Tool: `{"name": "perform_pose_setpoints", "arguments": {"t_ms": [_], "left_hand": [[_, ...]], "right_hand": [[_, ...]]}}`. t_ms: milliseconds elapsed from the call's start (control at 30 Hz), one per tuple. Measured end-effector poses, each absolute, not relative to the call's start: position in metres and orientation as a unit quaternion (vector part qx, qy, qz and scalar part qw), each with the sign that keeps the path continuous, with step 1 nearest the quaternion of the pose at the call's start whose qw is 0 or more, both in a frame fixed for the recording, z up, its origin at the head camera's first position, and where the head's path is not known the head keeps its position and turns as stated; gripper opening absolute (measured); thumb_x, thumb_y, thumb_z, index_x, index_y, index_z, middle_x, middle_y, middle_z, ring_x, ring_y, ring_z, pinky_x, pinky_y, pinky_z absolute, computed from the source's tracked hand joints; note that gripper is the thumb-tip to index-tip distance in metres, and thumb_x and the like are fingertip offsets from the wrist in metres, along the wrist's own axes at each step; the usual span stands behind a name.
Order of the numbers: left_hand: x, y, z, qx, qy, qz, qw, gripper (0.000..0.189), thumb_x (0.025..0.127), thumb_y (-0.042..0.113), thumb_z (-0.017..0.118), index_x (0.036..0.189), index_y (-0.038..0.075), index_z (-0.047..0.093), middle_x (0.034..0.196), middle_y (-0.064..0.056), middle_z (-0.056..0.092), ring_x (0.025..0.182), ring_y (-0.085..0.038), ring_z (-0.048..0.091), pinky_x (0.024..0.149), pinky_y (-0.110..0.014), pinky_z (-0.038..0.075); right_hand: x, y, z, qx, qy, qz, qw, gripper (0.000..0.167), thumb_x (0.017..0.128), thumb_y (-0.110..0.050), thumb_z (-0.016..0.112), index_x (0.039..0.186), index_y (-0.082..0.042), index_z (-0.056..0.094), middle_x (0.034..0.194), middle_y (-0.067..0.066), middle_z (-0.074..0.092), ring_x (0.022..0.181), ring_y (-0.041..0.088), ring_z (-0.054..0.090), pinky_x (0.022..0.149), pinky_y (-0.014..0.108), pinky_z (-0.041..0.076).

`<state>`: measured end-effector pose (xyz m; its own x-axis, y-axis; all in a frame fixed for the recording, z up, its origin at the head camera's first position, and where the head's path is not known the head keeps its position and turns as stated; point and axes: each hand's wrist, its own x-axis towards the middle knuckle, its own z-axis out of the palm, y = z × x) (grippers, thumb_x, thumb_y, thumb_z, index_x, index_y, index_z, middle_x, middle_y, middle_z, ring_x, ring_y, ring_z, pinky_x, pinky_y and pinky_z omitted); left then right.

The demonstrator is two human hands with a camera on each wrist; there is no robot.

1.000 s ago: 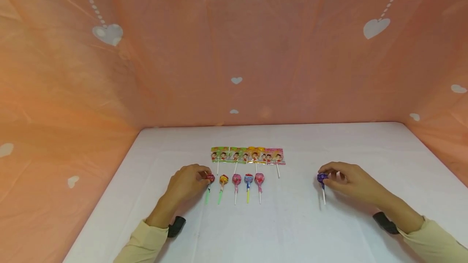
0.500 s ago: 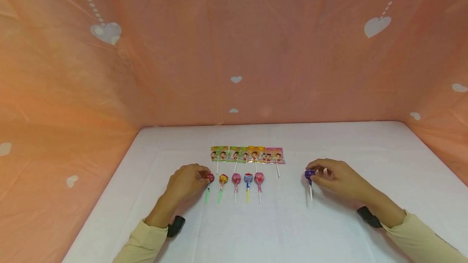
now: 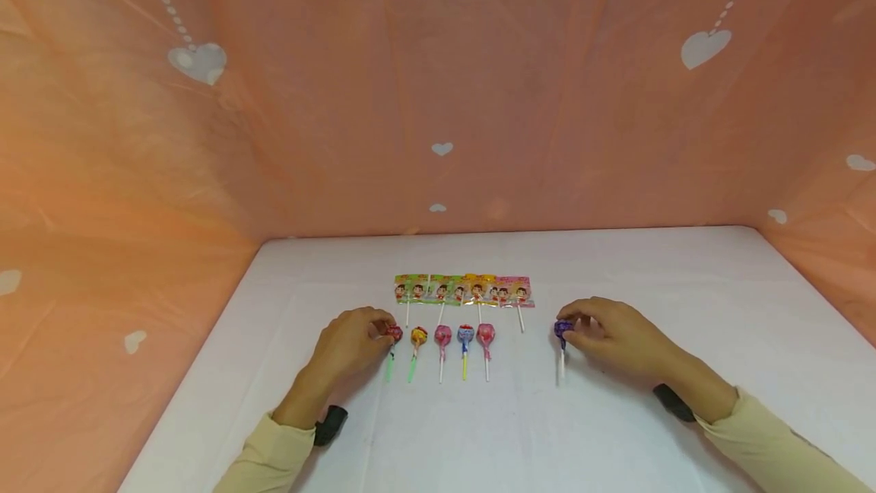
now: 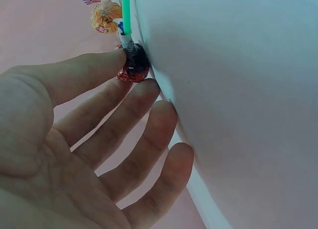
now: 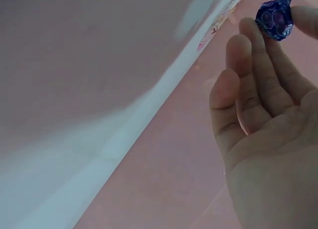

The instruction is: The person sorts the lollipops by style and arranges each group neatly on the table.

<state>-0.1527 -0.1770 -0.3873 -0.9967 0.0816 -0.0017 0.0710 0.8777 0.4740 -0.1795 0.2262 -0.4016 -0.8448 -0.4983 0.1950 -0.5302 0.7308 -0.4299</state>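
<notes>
My left hand [image 3: 352, 341] pinches the wrapped head of a red lollipop [image 4: 133, 65] with a green stick, at the left end of the front row. Beside it lie a yellow lollipop [image 3: 419, 336], a pink lollipop [image 3: 442, 336], a blue lollipop [image 3: 466, 335] and another pink lollipop [image 3: 486, 335], sticks toward me. Off to the right, my right hand [image 3: 616, 337] holds a purple lollipop [image 3: 563, 328] by its head between thumb and fingers, its white stick pointing down toward me. In the right wrist view its dark blue-purple wrapper [image 5: 275, 20] shows between thumb and fingertips.
Behind the front row lies a second row of flat-packed lollipops, with green packets [image 3: 427, 290], an orange packet [image 3: 477, 291] and a pink packet [image 3: 515, 293]. All rest on a white table [image 3: 479, 440]. An orange cloth [image 3: 438, 97] with white hearts encloses the back and sides.
My right hand has moved left with the purple lollipop, closer to the front row. The left hand stays at the red lollipop, and the other lollipops have not moved.
</notes>
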Motion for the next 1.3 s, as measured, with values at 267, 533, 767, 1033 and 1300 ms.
{"name": "perform_pose_setpoints", "arguments": {"t_ms": [267, 533, 767, 1033, 1300], "left_hand": [[-0.153, -0.176, -0.388, 0.046, 0.970, 0.238, 0.007, 0.016, 0.084, 0.015, 0.076, 0.100, 0.017, 0.076, 0.087, 0.001, 0.070, 0.077, -0.013, 0.060, 0.065, -0.031, 0.046], [-0.153, -0.177, -0.387, 0.041, 0.970, 0.239, 0.014, 0.018, 0.083, 0.016, 0.077, 0.101, 0.017, 0.075, 0.085, 0.002, 0.071, 0.077, -0.013, 0.062, 0.066, -0.032, 0.046], [-0.153, -0.177, -0.387, 0.040, 0.970, 0.240, 0.016, 0.015, 0.084, 0.016, 0.077, 0.099, 0.018, 0.075, 0.085, 0.002, 0.070, 0.077, -0.012, 0.062, 0.065, -0.031, 0.045], [-0.152, -0.177, -0.387, 0.036, 0.969, 0.242, 0.017, 0.016, 0.084, 0.017, 0.077, 0.100, 0.016, 0.075, 0.088, 0.002, 0.071, 0.080, -0.013, 0.062, 0.070, -0.034, 0.047], [-0.152, -0.178, -0.387, 0.034, 0.969, 0.244, 0.019, 0.015, 0.084, 0.018, 0.077, 0.099, 0.017, 0.075, 0.087, 0.003, 0.072, 0.080, -0.013, 0.064, 0.069, -0.034, 0.047]], "right_hand": [[-0.181, 0.210, -0.403, 0.294, -0.928, 0.228, 0.033, 0.021, 0.089, -0.031, 0.071, 0.110, -0.025, 0.070, 0.096, -0.018, 0.064, 0.085, -0.001, 0.054, 0.078, 0.027, 0.049], [-0.183, 0.195, -0.404, 0.311, -0.924, 0.222, 0.027, 0.023, 0.089, -0.033, 0.072, 0.109, -0.022, 0.070, 0.092, -0.016, 0.062, 0.082, -0.001, 0.052, 0.075, 0.024, 0.048], [-0.186, 0.185, -0.403, 0.335, -0.919, 0.206, 0.028, 0.023, 0.090, -0.034, 0.071, 0.108, -0.020, 0.071, 0.091, -0.015, 0.062, 0.081, 0.000, 0.052, 0.073, 0.024, 0.048], [-0.185, 0.175, -0.401, 0.346, -0.919, 0.186, 0.029, 0.024, 0.090, -0.035, 0.070, 0.109, -0.020, 0.071, 0.094, -0.014, 0.063, 0.083, 0.000, 0.053, 0.078, 0.026, 0.050], [-0.186, 0.168, -0.401, 0.343, -0.922, 0.176, 0.018, 0.026, 0.091, -0.037, 0.069, 0.111, -0.020, 0.071, 0.098, -0.012, 0.064, 0.087, 0.002, 0.054, 0.082, 0.030, 0.052]]}}
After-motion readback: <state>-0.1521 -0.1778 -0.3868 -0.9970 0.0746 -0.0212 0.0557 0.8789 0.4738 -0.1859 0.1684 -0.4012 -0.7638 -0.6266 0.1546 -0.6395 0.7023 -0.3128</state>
